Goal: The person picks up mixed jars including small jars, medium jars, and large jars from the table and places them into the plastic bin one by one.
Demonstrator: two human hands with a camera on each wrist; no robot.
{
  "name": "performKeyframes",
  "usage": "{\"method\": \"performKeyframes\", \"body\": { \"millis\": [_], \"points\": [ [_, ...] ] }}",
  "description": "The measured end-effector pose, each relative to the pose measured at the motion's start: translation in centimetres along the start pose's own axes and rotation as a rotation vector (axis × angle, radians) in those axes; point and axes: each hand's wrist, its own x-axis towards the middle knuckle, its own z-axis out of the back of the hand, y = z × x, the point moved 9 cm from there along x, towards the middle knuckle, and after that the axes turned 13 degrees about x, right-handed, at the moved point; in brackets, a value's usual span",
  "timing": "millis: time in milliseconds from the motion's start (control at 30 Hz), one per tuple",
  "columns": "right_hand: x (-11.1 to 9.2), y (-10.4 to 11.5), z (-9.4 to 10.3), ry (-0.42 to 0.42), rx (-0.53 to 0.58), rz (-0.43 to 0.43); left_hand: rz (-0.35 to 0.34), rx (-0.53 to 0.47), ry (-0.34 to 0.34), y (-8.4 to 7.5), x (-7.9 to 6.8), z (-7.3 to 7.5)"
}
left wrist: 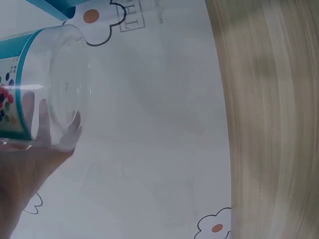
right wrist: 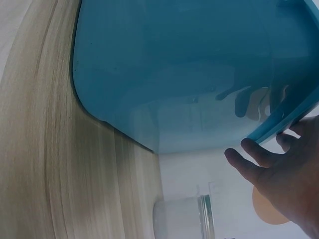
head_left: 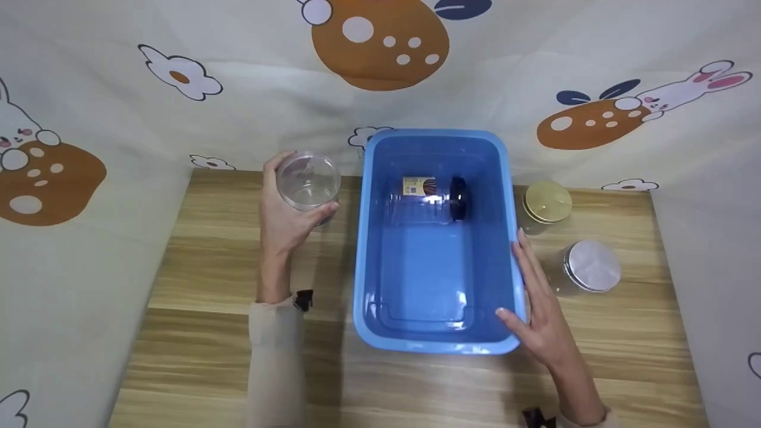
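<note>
My left hand grips an upright clear plastic jar, fingers and thumb around its side, left of the blue bin. In the left wrist view the jar has a teal-edged label with coloured dots. My right hand holds the bin's right rim, with the thumb over the inner side and the fingers along the outside. The right wrist view shows those fingers spread against the rim. Inside the bin, at its far end, lies a clear jar with a black lid and a yellow label.
Right of the bin stand a jar with a gold lid and a jar with a silver lid. A wooden tabletop lies under everything. Printed cloth hangs behind and at both sides.
</note>
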Motion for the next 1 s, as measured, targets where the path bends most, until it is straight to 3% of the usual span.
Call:
{"method": "performKeyframes", "body": {
  "millis": [433, 667, 1000],
  "points": [
    [0.0, 0.0, 0.0, -0.003, -0.004, -0.017, -0.021, 0.009, 0.002, -1.3, 0.4, 0.3],
    [0.1, 0.1, -0.1, -0.004, -0.008, -0.024, -0.058, 0.026, 0.008, -3.7, 0.6, 0.6],
    [0.0, 0.1, 0.0, 0.006, -0.016, -0.008, -0.090, 0.104, -0.013, -1.7, 0.8, -0.2]
  ]
}}
